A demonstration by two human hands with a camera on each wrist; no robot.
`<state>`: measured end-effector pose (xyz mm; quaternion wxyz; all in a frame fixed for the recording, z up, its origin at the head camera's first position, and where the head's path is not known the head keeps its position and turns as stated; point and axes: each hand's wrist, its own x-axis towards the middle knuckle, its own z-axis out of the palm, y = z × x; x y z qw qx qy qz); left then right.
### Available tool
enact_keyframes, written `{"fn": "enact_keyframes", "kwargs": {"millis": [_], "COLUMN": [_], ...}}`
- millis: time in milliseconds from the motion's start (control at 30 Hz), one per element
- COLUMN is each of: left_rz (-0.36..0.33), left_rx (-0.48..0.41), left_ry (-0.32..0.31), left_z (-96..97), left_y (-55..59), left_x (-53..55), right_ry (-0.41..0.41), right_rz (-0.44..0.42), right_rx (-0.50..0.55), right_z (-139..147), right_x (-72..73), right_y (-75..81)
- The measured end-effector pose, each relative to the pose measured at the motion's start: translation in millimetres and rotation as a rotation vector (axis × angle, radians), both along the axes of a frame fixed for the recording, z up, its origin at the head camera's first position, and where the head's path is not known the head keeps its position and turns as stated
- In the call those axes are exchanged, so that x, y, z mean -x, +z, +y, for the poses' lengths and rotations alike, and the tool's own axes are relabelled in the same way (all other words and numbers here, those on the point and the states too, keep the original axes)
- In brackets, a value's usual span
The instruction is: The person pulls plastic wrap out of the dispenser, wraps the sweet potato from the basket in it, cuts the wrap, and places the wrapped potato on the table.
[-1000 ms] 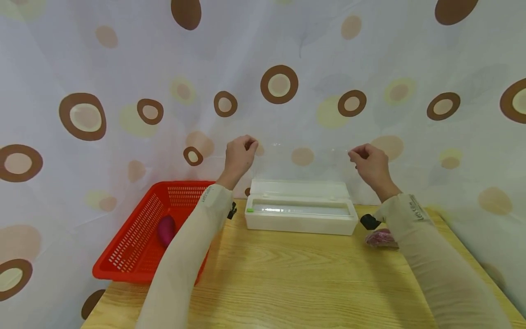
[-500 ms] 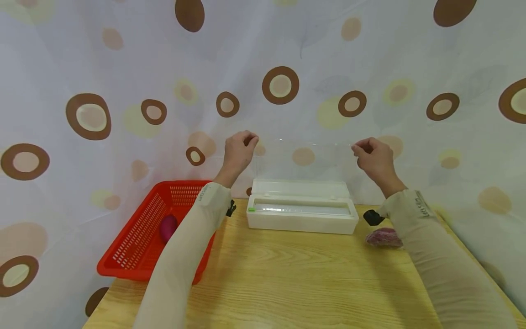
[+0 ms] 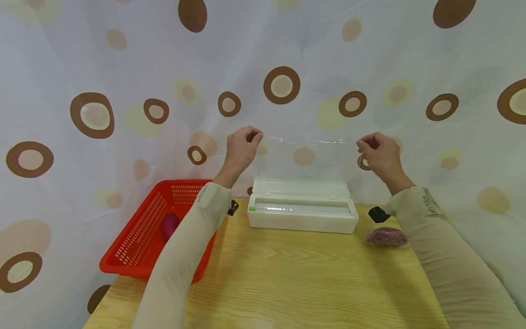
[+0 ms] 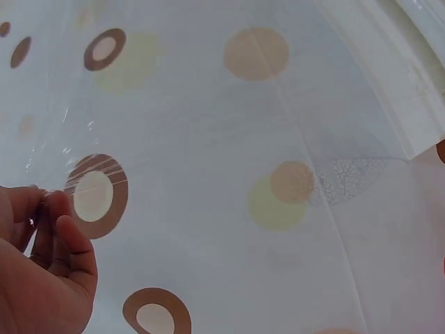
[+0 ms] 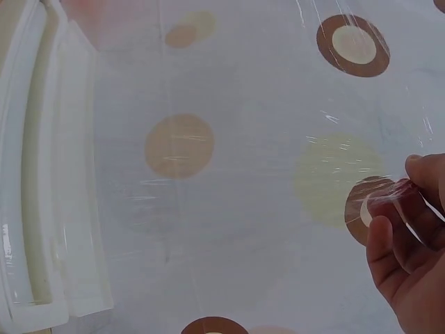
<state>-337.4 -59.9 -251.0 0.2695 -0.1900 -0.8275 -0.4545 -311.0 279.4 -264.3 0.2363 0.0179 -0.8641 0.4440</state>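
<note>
A sheet of clear plastic wrap (image 3: 312,142) is stretched in the air above a white wrap dispenser box (image 3: 302,224) with its lid raised. My left hand (image 3: 241,148) pinches one upper corner between thumb and fingers, and my right hand (image 3: 382,155) pinches the other. In the left wrist view, creases in the film run away from the left hand (image 4: 52,257). The right wrist view has the film bunched at the fingertips of the right hand (image 5: 410,236), with the roll (image 5: 17,209) inside the box at the left.
On the left of the wooden table (image 3: 304,278) stands a red plastic basket (image 3: 123,228) holding a purple, elongated item (image 3: 169,225). Right of the dispenser lies a reddish, film-wrapped lump (image 3: 386,236), near the right sleeve. A patterned curtain (image 3: 304,41) hangs directly behind.
Both hands have risen a little, and the right hand has moved rightward, widening the gap between them. The film's top edge shows more clearly. Both still pinch it.
</note>
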Motion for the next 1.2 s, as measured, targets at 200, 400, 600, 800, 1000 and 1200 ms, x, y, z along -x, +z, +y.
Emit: {"fn": "enact_keyframes", "kwargs": {"millis": [200, 400, 600, 800, 1000, 1200], "left_rz": [-0.038, -0.128, -0.31, -0.447, -0.553, -0.64], "left_rx": [-0.043, -0.138, -0.247, -0.183, 0.008, 0.146], "left_ry": [-0.074, -0.265, -0.498, -0.697, -0.872, -0.958], "left_z": [-3.4, -9.9, -9.5, -12.0, -20.3, -23.6], "left_y": [-4.2, -20.1, -39.3, -61.6, -93.4, -132.1], "left_x": [-20.8, -55.6, -87.4, -107.4, -123.6, -135.3], "right_ry": [0.05, 0.156, 0.275, 0.36, 0.432, 0.549], "right_rz": [0.046, 0.085, 0.116, 0.146, 0.143, 0.144], "right_rx": [-0.023, -0.033, 0.036, 0.098, 0.1, 0.008], "right_z": [5.8, 14.6, 20.5, 29.1, 33.6, 37.1], "right_x": [-14.7, -38.7, -60.3, -78.5, -101.6, -126.1], "right_y": [-5.4, -23.3, -36.7, -51.7, -74.9, -102.6]}}
